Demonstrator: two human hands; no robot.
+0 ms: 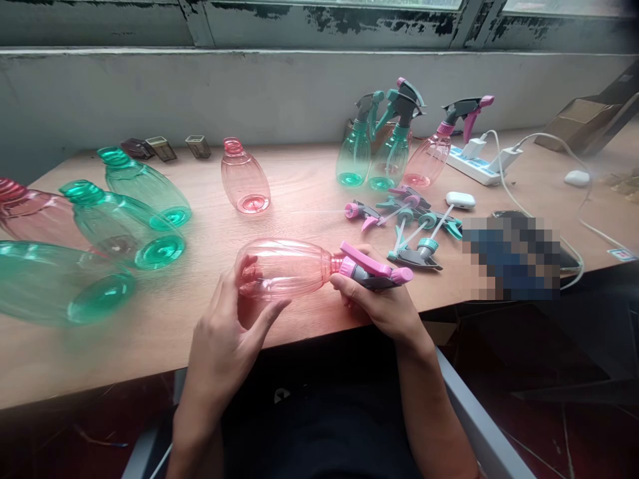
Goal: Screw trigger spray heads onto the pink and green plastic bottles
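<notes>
A clear pink spray bottle (287,267) lies sideways between my hands above the near edge of the table. My left hand (234,326) is curled around its base, fingers behind and thumb in front. At the neck, my right hand (372,299) grips the pink collar of a grey and pink trigger sprayer (372,266), which sits on the bottle's mouth. Whether the collar is fully screwed on I cannot tell. Right of my hands lies a pile of loose trigger sprayers (417,256), pink and green, with their tubes sticking out.
Green bottles without tops (134,233) and a pink one (44,216) stand at left; another pink bottle (245,176) stands mid-table. Several bottles with sprayers (394,156) stand at the back. A power strip (474,165), white cables and an earbud case (460,200) lie at right.
</notes>
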